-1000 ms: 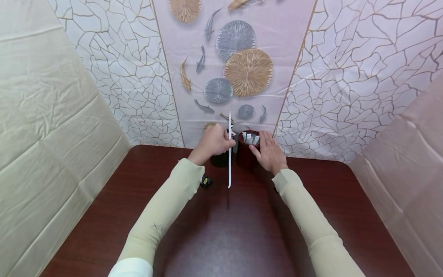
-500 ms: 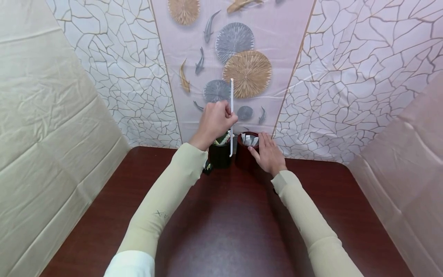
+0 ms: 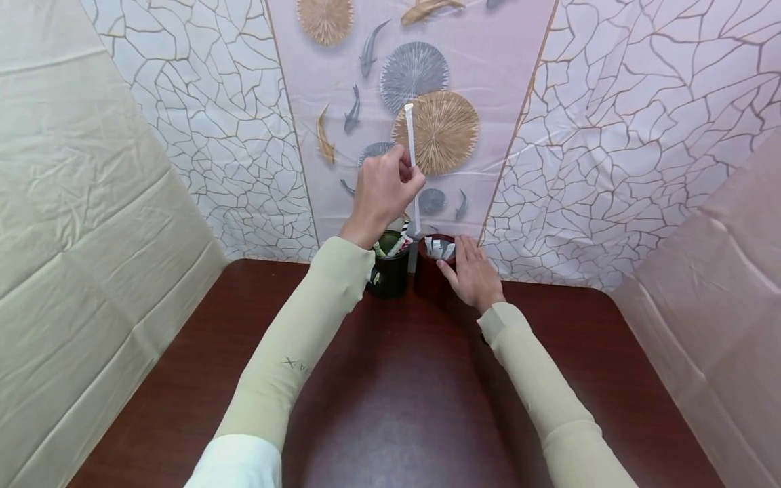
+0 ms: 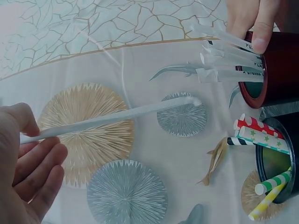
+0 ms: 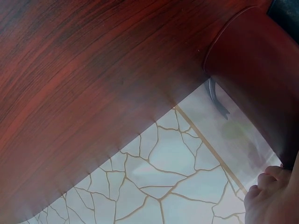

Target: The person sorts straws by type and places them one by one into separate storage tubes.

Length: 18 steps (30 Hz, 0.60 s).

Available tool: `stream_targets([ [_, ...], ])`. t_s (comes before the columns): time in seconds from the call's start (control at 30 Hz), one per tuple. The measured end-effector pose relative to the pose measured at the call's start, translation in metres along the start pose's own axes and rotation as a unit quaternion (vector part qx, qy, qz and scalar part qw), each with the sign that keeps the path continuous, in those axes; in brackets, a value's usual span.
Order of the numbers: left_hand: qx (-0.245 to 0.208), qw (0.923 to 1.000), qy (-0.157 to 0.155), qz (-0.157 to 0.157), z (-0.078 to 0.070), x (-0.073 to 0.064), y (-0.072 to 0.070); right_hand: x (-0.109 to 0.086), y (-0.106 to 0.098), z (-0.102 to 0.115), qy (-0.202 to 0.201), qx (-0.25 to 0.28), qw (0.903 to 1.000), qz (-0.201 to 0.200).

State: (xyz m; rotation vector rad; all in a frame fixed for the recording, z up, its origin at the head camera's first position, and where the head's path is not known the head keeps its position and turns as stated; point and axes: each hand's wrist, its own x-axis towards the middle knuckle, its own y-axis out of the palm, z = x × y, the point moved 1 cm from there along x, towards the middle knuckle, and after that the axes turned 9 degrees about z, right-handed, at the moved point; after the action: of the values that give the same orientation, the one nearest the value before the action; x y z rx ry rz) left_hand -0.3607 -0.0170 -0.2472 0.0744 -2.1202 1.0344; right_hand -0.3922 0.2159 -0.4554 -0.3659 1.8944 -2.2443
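Observation:
Raised over the back of the table, my left hand (image 3: 381, 193) pinches a long white paper-wrapped straw (image 3: 411, 132) between thumb and forefinger. The left wrist view shows this straw (image 4: 112, 117) extending well past the fingertips, its far end pointing toward the cups. Against the right side of a dark red cup (image 3: 430, 276) lies my right hand (image 3: 477, 274), fingers straight and thumb at the rim. Several white wrapped straws (image 4: 233, 58) with printed lettering stand in that cup. Beside it, a black cup (image 3: 390, 278) holds striped and patterned paper straws (image 4: 273, 182).
Both cups stand at the back edge of the dark red-brown wooden table (image 3: 390, 407). Close behind rises a patterned cloth backdrop (image 3: 342, 61) with fish and round motifs. Beige fabric walls (image 3: 91, 237) flank the table.
My left hand has risen from near the black cup with the white straw, which now tilts slightly and sits higher. My right hand has stayed on the red cup.

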Motion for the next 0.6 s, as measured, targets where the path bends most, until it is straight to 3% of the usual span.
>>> stream_targets([
  [0.27, -0.015, 0.9998, 0.003, -0.016, 0.000, 0.002, 0.009, -0.001, -0.001, 0.001, 0.002, 0.000, 1.0000, 0.004],
  [0.6, -0.033, 0.9984, -0.006, 0.045, 0.011, -0.004, 0.037, -0.001, -0.001, 0.001, 0.004, -0.008, 0.9999, 0.007],
])
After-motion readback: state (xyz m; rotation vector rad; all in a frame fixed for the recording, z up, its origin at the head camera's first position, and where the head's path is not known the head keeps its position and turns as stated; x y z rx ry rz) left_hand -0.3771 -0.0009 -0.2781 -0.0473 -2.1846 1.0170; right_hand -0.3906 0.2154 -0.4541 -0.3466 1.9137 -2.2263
